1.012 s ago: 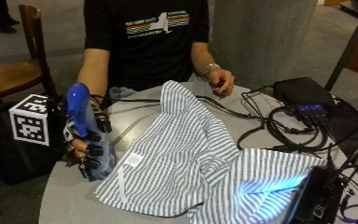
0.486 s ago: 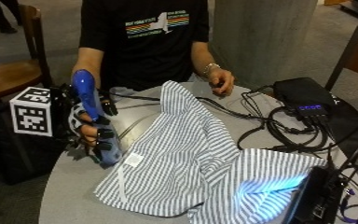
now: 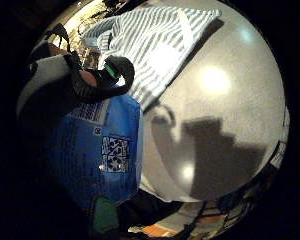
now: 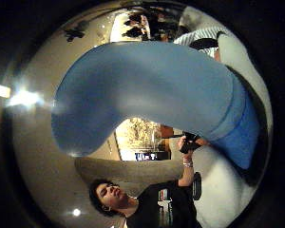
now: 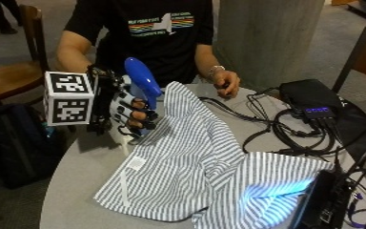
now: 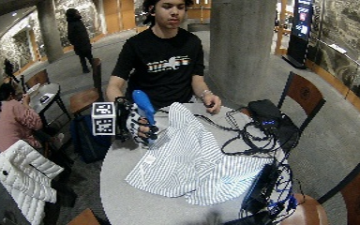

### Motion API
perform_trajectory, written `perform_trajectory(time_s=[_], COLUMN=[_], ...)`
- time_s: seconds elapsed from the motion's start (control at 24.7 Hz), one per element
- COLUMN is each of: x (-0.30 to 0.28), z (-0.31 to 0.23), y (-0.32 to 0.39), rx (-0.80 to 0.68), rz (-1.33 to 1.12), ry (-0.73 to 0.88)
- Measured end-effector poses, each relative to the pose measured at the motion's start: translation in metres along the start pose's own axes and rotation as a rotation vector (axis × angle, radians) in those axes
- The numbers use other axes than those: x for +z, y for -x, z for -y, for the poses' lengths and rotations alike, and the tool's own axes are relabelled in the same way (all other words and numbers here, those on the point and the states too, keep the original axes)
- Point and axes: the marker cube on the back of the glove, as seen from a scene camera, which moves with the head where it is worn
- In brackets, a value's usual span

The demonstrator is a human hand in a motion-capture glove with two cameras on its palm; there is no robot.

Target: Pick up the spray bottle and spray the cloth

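Note:
My gloved right hand (image 5: 131, 113) grips a blue spray bottle (image 5: 141, 79) by its neck and holds it upright above the table's left side. Its curved head points over the striped cloth (image 5: 196, 162). The cloth lies crumpled across the round grey table (image 5: 75, 191), and its near edge is just beside the hand. In the little finger side palm view the bottle's blue label (image 3: 102, 155) fills the area by the palm, with the cloth (image 3: 150, 40) and table (image 3: 225, 115) beyond. The bottle's head (image 4: 152, 90) fills the thumb side palm view. The wide outside view shows the bottle (image 6: 144, 105) raised beside the cloth (image 6: 189, 159).
The person's bare left hand (image 5: 226, 83) rests on the table behind the cloth. A black box (image 5: 310, 98) with tangled cables (image 5: 278, 133) lies at the right, and a dark device (image 5: 319, 205) at the front right. A wooden chair (image 5: 12, 76) and a bag (image 5: 12, 143) stand left of the table.
The gloved hand has carried the bottle up and to the right, closer to the cloth's edge. The cloth and the bare hand have not moved.

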Motion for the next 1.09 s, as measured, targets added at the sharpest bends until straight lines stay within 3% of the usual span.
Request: perform_trajectory(time_s=[0.32, 1.09], x=[0.025, 0.020], z=[0.005, 0.011], y=[-0.001, 0.001], rx=[0.107, 0.259], rz=[-0.064, -0.178], ry=[0.158, 0.169])
